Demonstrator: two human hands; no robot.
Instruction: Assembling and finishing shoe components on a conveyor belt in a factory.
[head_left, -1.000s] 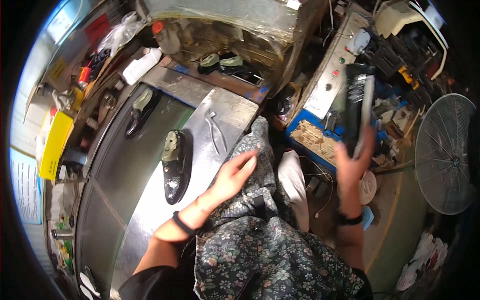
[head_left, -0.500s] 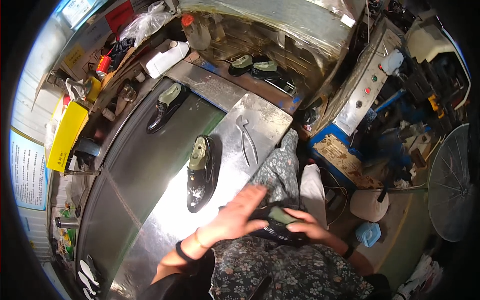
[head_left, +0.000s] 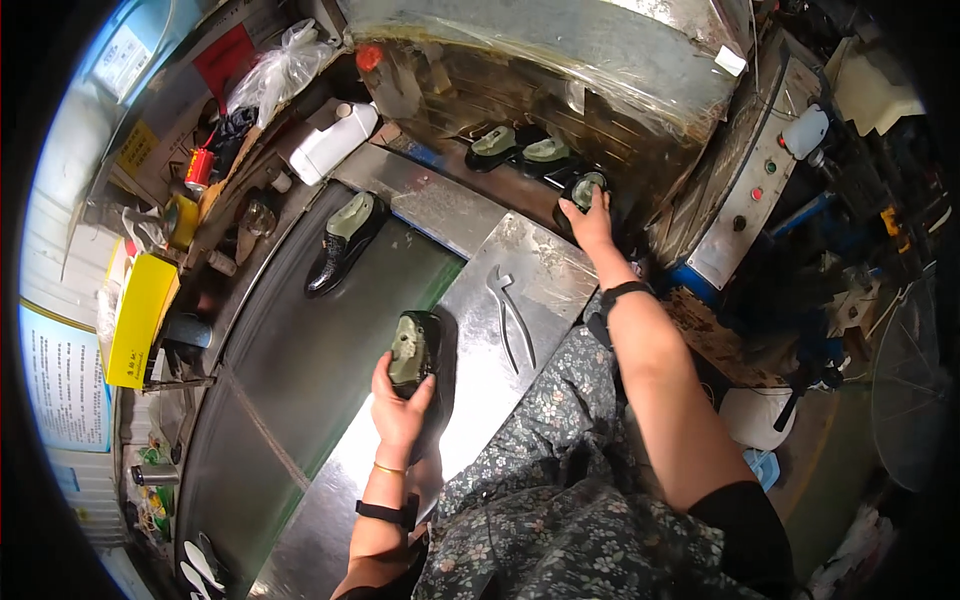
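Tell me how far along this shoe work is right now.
Done: one black shoe on a green last lies farther up the belt. In hand: the left hand grips a black shoe at the metal plate's edge, while the right hand takes another shoe from the machine opening. Left: two lasted shoes wait inside.

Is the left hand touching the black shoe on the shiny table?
Touching. The head view shows the left hand wrapped around the black shoe's near end, fingers on both sides.
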